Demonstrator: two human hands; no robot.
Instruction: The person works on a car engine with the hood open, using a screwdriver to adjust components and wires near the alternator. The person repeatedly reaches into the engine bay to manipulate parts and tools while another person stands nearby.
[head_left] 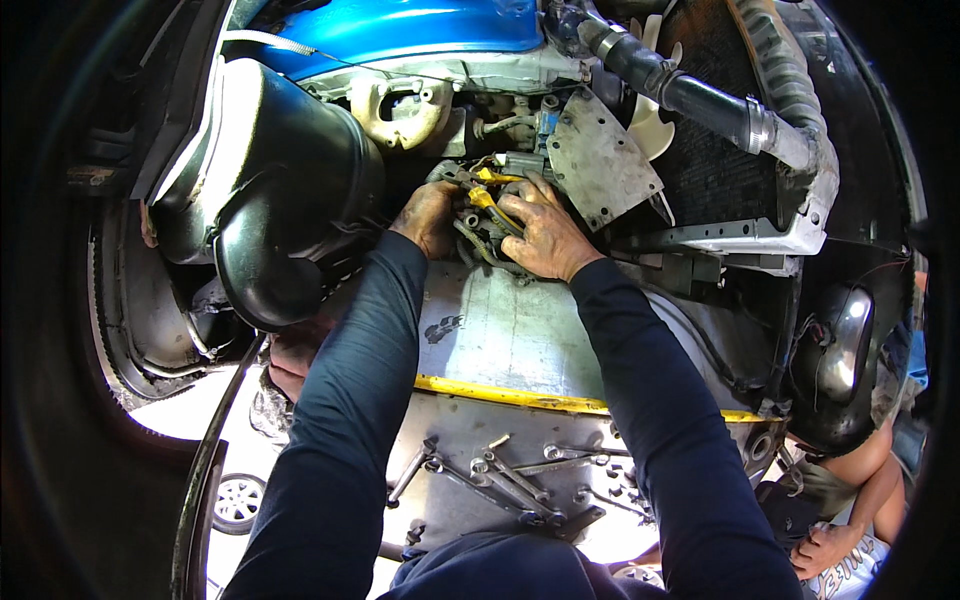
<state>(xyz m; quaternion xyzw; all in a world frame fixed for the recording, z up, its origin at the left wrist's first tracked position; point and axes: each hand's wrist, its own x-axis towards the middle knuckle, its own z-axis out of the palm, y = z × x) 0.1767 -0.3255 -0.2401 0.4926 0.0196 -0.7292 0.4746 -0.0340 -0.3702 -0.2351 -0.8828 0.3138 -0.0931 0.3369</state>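
Yellow-handled pliers (483, 199) | inside engine bay (510, 330) | right grip (548, 230): clamped on pliers | left grip (428, 217): can't tell

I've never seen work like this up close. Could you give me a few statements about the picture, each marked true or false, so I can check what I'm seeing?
1. The left hand and the right hand are close together. True.
2. A red cover shows at the top of the view. False: there is a blue cover there.
3. Several wrenches lie on the person's side of the yellow strip. True.
4. The person's forearms are bare. False: dark sleeves reach the wrists.
5. Yellow pieces show between the two hands. True.
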